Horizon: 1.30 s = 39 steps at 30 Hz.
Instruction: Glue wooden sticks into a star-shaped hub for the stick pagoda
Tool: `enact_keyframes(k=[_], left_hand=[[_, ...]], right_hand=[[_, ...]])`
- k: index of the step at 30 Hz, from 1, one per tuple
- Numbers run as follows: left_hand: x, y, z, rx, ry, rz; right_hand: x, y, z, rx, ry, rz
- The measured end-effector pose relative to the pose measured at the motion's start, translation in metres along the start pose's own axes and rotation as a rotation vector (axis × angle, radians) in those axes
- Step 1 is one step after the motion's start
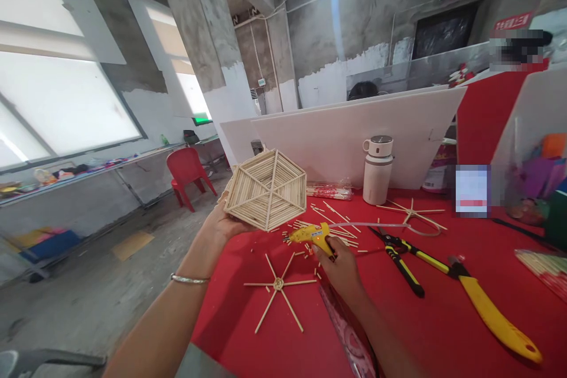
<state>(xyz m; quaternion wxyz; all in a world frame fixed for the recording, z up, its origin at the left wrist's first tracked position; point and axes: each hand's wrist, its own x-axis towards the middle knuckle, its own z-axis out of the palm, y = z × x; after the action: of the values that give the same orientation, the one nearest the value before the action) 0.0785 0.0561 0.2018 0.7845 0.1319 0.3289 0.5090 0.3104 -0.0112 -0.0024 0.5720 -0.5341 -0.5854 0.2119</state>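
A hexagonal panel of pale wooden sticks (287,189), with crossing spokes over its face, is raised above the table's left side. My left hand (228,221) grips it from its lower left edge, the fingers partly hidden behind it. Closed around the handle of a yellow hot glue gun (310,233) is my right hand (339,263). The gun's nozzle points left, just below the panel, and a clear glue stick trails from its rear. Beneath both hands, a six-armed stick star (278,284) with a small ring at its centre lies flat on the red tabletop (230,313).
Cut stick pieces (328,212) are scattered behind the glue gun. Black-and-yellow pliers (401,263) and a yellow-handled cutter (491,307) lie to the right. A second stick star (411,211), a white bottle (378,174) and a white board (328,136) stand farther back.
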Motion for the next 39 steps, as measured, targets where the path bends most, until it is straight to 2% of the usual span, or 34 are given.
enact_keyframes(k=[3, 10, 20, 27, 39], left_hand=[[-0.001, 0.0, 0.0, 0.038, 0.031, -0.029], [0.004, 0.001, -0.003, 0.077, 0.012, -0.02], [0.006, 0.003, -0.008, 0.108, 0.052, -0.003], [0.009, 0.007, -0.013, 0.09, -0.01, -0.046], [0.01, 0.007, -0.013, 0.088, 0.001, -0.069]], right_hand=[[0.0, 0.002, 0.001, -0.006, -0.001, 0.0], [-0.001, 0.003, 0.001, -0.006, 0.0, -0.005], [-0.001, 0.0, 0.0, -0.005, 0.007, -0.011], [-0.001, 0.002, 0.0, -0.006, 0.008, -0.005], [-0.001, 0.0, -0.001, -0.009, 0.013, -0.009]])
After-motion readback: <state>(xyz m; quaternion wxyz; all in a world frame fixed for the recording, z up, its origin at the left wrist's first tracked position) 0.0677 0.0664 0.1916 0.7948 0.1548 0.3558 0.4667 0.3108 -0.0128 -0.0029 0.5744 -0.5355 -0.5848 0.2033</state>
